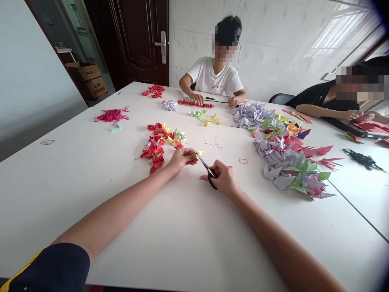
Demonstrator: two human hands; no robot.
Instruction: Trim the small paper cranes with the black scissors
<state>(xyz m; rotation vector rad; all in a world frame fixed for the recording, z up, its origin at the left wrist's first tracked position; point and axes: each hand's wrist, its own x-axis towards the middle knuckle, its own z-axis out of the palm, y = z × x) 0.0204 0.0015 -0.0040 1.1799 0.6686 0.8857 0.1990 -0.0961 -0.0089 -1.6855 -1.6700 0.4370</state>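
Observation:
My left hand [182, 160] pinches a small yellow folded paper crane [199, 154] between thumb and fingers, partly hidden by them. My right hand [225, 177] is closed round the black handles of a pair of scissors [206, 165]. The blades reach up and left, their tips beside the crane; whether they touch it I cannot tell. Just beyond my left hand lies a cluster of red, yellow and green paper cranes [156, 152]. Tiny paper scraps [217, 146] are scattered on the white table [127, 235] past the scissors.
To the right spreads a large heap of grey, pink and green cranes [282, 162]. Pink cord [112, 115] lies at the left, black cord [363, 159] at the far right. Across the table a person in white [216, 75] handles a red crane string [196, 104]; another person [326, 95] sits right.

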